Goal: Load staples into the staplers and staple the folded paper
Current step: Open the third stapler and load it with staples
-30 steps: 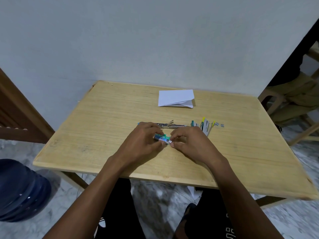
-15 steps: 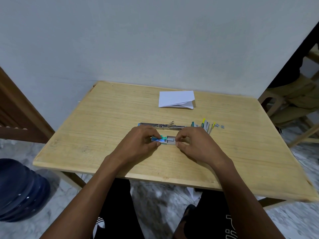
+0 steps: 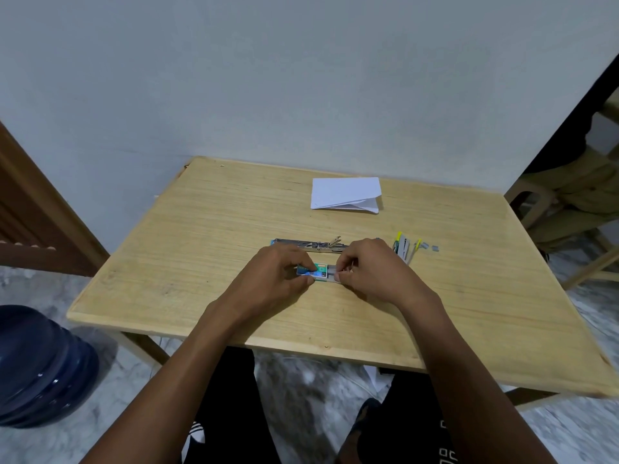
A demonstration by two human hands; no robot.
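Observation:
A small green and blue staple box lies on the wooden table between my hands. My left hand pinches its sleeve. My right hand pinches the grey inner tray, which is slid partly out to the right. Just behind my hands an opened metal stapler lies flat, stretched left to right. The folded white paper rests farther back, near the wall.
More small staplers or staple packs with yellow and green parts and a few loose staple bits lie to the right of my right hand. A blue water jug stands on the floor at left. A chair is at right.
The staple box went from tilted and closed to lying flat on the table. My right hand has drawn its inner tray out to the right while my left hand holds the sleeve.

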